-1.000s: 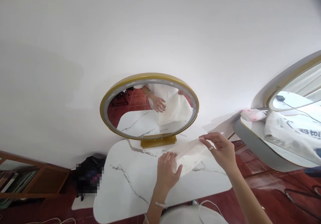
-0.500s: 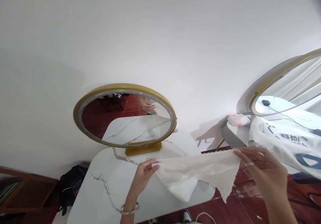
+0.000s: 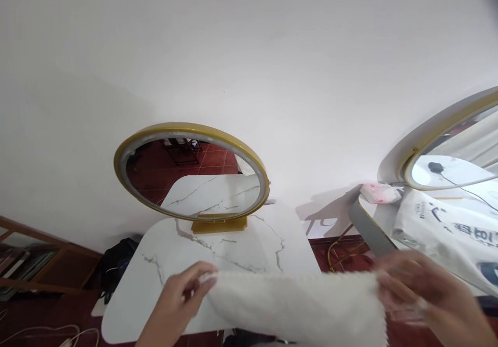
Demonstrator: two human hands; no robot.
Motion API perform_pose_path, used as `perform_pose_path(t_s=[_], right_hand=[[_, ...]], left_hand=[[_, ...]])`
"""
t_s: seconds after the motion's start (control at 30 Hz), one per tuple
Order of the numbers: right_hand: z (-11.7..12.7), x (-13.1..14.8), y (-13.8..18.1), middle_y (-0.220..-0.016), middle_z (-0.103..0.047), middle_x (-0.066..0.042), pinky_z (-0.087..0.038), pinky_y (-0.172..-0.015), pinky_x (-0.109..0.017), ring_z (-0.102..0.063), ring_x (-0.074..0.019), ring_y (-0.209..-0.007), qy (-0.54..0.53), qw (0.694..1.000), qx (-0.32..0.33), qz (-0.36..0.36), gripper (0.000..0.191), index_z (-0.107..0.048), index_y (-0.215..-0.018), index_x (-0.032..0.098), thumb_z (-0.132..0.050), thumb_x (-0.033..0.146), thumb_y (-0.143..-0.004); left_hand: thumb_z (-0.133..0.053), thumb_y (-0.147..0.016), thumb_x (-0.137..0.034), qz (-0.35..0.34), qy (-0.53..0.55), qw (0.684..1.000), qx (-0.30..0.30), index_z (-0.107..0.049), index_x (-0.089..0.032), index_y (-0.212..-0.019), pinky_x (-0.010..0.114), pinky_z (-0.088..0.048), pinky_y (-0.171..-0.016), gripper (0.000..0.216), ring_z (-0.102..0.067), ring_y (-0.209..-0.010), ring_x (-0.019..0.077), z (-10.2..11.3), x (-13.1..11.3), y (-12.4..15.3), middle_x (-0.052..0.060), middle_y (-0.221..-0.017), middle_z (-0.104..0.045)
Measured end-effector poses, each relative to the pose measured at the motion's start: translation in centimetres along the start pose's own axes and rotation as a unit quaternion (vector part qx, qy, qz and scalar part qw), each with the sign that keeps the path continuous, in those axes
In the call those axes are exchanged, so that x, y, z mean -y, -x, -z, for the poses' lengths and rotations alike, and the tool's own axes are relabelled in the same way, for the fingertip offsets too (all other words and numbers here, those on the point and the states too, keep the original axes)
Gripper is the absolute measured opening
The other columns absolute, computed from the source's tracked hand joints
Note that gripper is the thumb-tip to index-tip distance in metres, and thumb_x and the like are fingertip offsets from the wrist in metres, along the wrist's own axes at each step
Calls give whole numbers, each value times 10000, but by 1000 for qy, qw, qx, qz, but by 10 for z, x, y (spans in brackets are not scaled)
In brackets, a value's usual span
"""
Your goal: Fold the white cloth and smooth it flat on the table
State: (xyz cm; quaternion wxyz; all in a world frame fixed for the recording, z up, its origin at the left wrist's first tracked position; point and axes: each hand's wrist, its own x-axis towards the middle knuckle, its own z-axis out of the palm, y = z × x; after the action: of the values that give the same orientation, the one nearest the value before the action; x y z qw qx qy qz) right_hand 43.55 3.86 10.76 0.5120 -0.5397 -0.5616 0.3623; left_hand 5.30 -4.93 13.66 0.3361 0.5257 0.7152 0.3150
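Observation:
A white cloth (image 3: 295,305) with a zigzag-cut edge is stretched between my two hands, low in the head view, above the front of a marble-patterned white table. My left hand (image 3: 182,295) pinches its upper left corner between thumb and fingers. At the upper right corner, my right hand (image 3: 420,295) grips the cloth; motion blurs its fingers. The cloth's lower edge runs out of the picture. Behind it stands an oval gold-framed mirror (image 3: 194,178) on a gold base (image 3: 220,225).
The white table (image 3: 128,295) stands against the wall. To the right, a second table holds another gold-framed mirror (image 3: 462,144), a pink-and-white packet (image 3: 379,193) and a printed white bag (image 3: 436,227). A black bag (image 3: 120,259) and a wooden shelf (image 3: 73,264) are at lower left.
Both hands have come lower and nearer, the left one also shifting left, and the cloth now hangs straighter between them. The camera view has shifted slightly.

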Motion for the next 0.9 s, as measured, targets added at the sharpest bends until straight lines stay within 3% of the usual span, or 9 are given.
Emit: perform_pose_path(t_s=[0.07,0.1,0.17,0.23,0.33,0.47,0.57,0.7,0.9], right_hand=[[-20,-19,-41,-743,-660,-41,-563,-535,-280,-655,-186,-603,-50,994,87,-41,358,-583,-826,212,-733,502,-677],[-33,-32,-60,-760,-656,-46,-575,-591,-306,-669,-203,-651,-60,990,122,-48,380,-573,-822,201,-741,507,-670],[-59,-65,-90,-825,-659,-67,-575,-720,-363,-685,-238,-779,-72,988,129,-41,447,-558,-878,190,-711,560,-680],[-81,-105,-103,-1115,-613,-129,-546,-829,-426,-661,-278,-953,-63,992,110,-25,634,-512,-1094,205,-706,611,-648],[-103,-163,-88,-1315,-486,-175,-504,-901,-475,-559,-319,-1149,12,992,122,1,731,-438,-1246,220,-646,644,-688],[-134,-218,-35,-1195,-579,-141,-478,-936,-497,-555,-297,-1142,126,983,110,70,484,-522,-1151,229,-482,597,-839],[-174,-238,-11,-1266,-546,-135,-454,-975,-480,-516,-277,-1193,194,966,114,125,435,-519,-1197,225,-377,521,-913],[-216,-257,-20,-1413,-414,-164,-366,-1038,-503,-325,-297,-1349,322,928,85,168,525,-435,-1339,167,-274,477,-947],[-212,-273,-54,-1472,-349,-118,-247,-1110,-443,-243,-248,-1389,435,862,106,238,545,-414,-1384,199,-334,492,-931]], left_hand=[[-578,-782,-471,5,43,999,-12,-646,-212,-888,217,-440,-476,288,-557,-468,142,-18,8,-42,-46,-494,-560],[-576,-774,-471,-1,74,997,-35,-630,-195,-879,228,-468,-516,301,-616,-539,159,-29,15,-66,-19,-586,-619],[-572,-757,-452,-10,117,989,-88,-612,-175,-897,290,-533,-675,313,-684,-703,191,-55,33,-108,52,-857,-691],[-545,-772,-399,-16,84,986,-141,-589,-175,-1070,363,-518,-842,375,-662,-966,240,-85,57,-135,126,-1178,-630],[-491,-827,-350,-41,-21,987,-156,-508,-185,-1259,423,-410,-1027,464,-478,-1261,259,-130,98,-142,139,-1412,-452],[-395,-888,-289,-90,-175,977,-78,-551,-216,-1230,404,-379,-1078,383,-444,-1294,208,-175,142,-139,80,-1378,-507],[-372,-894,-251,-134,-268,951,-69,-513,-201,-1284,421,-383,-1075,418,-377,-1342,226,-191,158,-159,81,-1432,-444],[-424,-887,-288,-133,-315,932,-118,-407,-136,-1375,498,-297,-1114,512,-259,-1392,302,-198,167,-196,147,-1493,-328],[-482,-863,-425,-132,-354,907,-187,-368,-147,-1406,519,-296,-1098,620,-295,-1361,343,-213,176,-213,163,-1486,-325]])
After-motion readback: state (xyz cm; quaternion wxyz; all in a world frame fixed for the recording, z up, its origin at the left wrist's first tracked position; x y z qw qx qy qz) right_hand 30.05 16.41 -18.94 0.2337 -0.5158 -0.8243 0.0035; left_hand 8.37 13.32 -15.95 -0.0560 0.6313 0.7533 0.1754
